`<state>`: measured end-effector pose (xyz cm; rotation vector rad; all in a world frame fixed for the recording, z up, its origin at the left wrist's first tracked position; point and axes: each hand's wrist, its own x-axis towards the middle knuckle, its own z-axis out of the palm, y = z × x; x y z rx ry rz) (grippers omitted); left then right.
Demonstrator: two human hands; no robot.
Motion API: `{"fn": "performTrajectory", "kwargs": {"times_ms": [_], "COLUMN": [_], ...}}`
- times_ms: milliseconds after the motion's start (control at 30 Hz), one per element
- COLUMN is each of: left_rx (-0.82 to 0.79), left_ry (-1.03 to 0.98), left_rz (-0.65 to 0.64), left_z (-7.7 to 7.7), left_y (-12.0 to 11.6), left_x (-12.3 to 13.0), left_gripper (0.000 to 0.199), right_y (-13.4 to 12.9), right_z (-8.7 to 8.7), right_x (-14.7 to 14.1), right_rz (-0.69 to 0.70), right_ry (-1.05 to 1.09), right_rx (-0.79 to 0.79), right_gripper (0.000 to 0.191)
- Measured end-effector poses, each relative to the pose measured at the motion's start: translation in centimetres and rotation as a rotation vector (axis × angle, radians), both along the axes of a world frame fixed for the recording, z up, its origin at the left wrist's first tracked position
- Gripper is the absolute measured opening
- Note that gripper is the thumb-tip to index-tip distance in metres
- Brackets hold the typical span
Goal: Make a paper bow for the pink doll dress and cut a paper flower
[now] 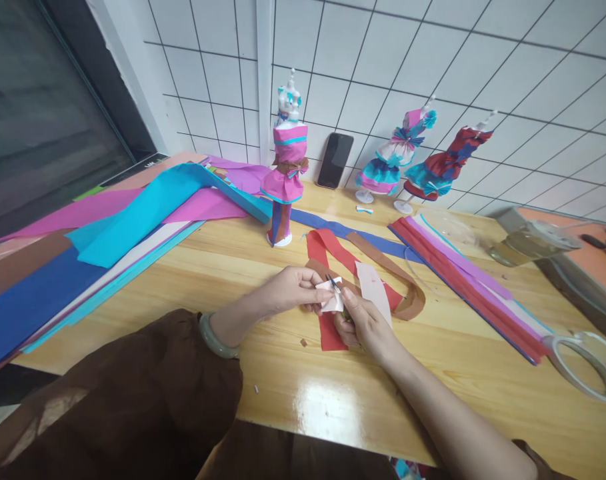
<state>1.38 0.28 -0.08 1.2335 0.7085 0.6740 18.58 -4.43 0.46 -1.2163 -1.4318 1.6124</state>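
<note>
Near the middle of the wooden table, my left hand [303,290] pinches a small white piece of crepe paper [331,303]. My right hand [365,323] is closed around a pair of scissors [333,283], whose dark blades lie at the upper edge of the white piece. Most of the scissors' handles are hidden by my fingers. Under and behind the hands are a red paper strip [333,333], a brown strip [413,303] curling to the right and a pale pink strip [373,287].
A small dress form in pink paper [290,180] stands behind the hands; two more dressed forms [400,160] stand further right. A phone [335,160] leans on the tiled wall. Coloured paper sheets [133,227] lie left, folded strips [467,287] and a tape roll [585,367] right.
</note>
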Motion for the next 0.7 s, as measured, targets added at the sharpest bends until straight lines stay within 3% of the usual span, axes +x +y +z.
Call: {"fn": "performTrajectory", "kwargs": {"times_ms": [700], "left_rx": [-0.010], "left_ry": [-0.008], "left_rz": [0.030], "left_z": [0.51], "left_y": [-0.09], "left_x": [0.02], "left_gripper": [0.027], "right_y": [-0.04], "right_z": [0.32], "right_x": [-0.09], "right_rz": [-0.015], "right_ry": [-0.054], "right_rx": [0.000], "right_gripper": [0.048]}}
